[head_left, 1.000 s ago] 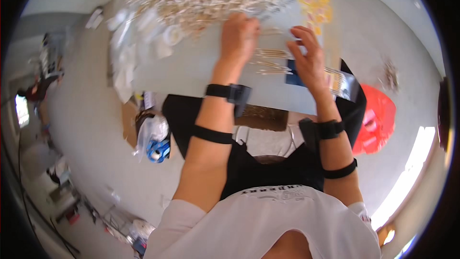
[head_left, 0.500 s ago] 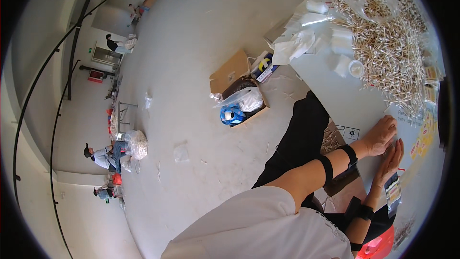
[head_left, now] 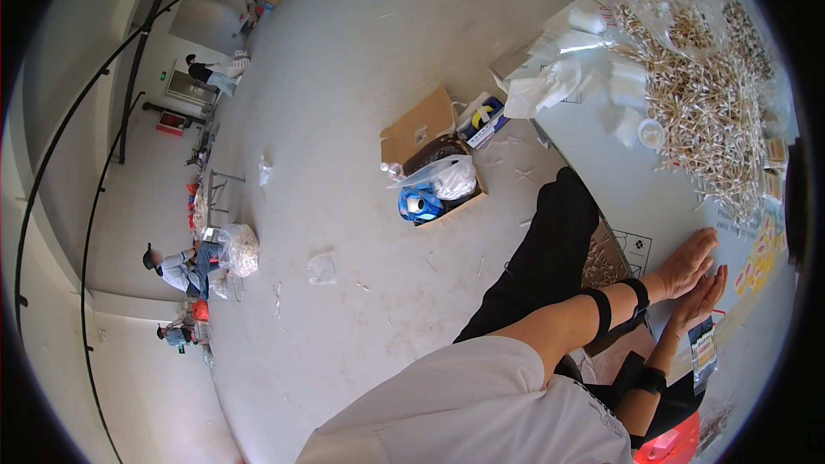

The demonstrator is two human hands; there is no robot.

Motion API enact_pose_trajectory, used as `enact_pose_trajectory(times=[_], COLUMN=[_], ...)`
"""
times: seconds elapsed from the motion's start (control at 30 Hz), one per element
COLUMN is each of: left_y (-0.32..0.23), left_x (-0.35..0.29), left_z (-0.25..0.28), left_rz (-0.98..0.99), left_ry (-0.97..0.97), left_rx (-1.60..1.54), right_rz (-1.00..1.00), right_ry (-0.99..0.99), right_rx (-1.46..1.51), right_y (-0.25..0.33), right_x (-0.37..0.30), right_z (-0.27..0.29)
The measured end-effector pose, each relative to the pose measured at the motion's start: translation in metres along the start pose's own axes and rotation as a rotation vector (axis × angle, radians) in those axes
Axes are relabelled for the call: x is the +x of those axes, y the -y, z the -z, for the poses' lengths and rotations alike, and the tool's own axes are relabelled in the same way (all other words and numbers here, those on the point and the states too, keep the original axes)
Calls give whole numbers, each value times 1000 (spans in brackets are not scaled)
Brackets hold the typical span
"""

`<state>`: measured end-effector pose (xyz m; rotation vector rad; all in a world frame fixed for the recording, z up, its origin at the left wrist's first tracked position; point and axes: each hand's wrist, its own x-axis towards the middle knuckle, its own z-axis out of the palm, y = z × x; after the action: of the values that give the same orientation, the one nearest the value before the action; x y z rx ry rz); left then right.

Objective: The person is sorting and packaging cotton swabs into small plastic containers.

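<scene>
My left hand [head_left: 685, 270] and my right hand [head_left: 699, 303] lie close together low over the grey table board [head_left: 623, 179], near its edge. Both hands have their fingers stretched out and slightly bent, palms turned toward each other. Whether anything small sits between them is hidden. A large heap of cotton swabs [head_left: 700, 103] spreads beyond my hands. Beside my right wrist lies a flat clear pack of swabs [head_left: 704, 345]. Yellow and red printed labels [head_left: 760, 258] are scattered to the right of my fingers.
A small round tub [head_left: 651, 133], white padded bundles [head_left: 627, 86] and crumpled white plastic [head_left: 541, 90] sit left of the heap. On the floor stands an open cardboard box [head_left: 455, 208] holding bags. A red bag [head_left: 670, 445] hangs below my right arm. Seated people work far left.
My left hand has straightened from a more curled shape. Both hands stay side by side over the board. The whole view has shifted a little.
</scene>
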<state>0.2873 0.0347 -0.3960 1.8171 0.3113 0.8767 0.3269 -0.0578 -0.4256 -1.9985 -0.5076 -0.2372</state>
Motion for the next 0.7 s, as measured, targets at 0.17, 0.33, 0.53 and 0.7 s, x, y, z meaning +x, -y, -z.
enact_pose_trajectory(times=[0.17, 0.33, 0.53, 0.7], left_y=[2, 1, 4, 0], left_x=[5, 9, 8, 7], left_z=[1, 2, 0, 14], left_rz=[70, 69, 82, -7], left_ry=[101, 175, 193, 218], left_rx=[-114, -172, -189, -25], right_rz=[-61, -80, -100, -74], right_ry=[31, -19, -38, 15], right_rx=[26, 56, 86, 69], right_y=[9, 10, 11, -6], right_x=[-6, -10, -15, -12], right_z=[1, 1, -2, 5])
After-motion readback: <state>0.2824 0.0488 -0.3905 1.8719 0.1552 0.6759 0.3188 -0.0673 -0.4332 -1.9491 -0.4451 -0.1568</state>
